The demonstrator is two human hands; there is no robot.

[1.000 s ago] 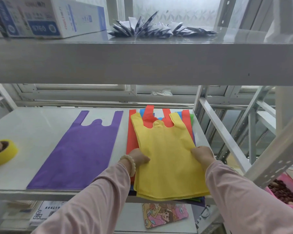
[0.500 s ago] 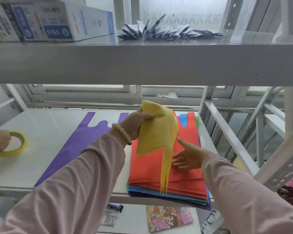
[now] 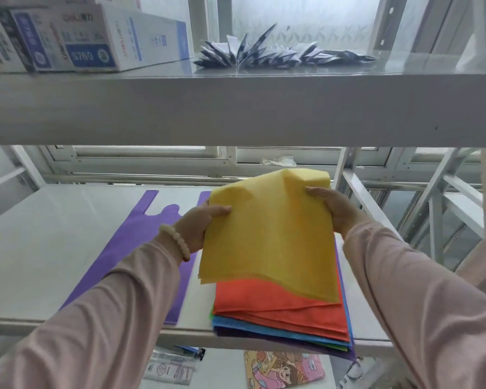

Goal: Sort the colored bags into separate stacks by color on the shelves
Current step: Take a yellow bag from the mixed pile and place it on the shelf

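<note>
Yellow bag lifted off the mixed pile

Left hand (image 3: pixel 199 227) and right hand (image 3: pixel 334 210) pinch the yellow bag (image 3: pixel 267 234) by its sides above the pile (image 3: pixel 278 310); it should land flat on bare shelf (image 3: pixel 54 234), apart from the purple bag (image 3: pixel 141 240).

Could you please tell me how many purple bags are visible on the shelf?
2: one purple bag lies flat alone at left; another's edge shows beneath the mixed stack. More may be hidden.

On the upper shelf you have a white and blue carton (image 3: pixel 96 40) at the left, and a fanned row of dark and white sachets (image 3: pixel 278 53) to its right. Below the bag shelf, a cartoon-printed pouch (image 3: pixel 284 369) lies beside what may be clear packets (image 3: pixel 171 369).
</note>
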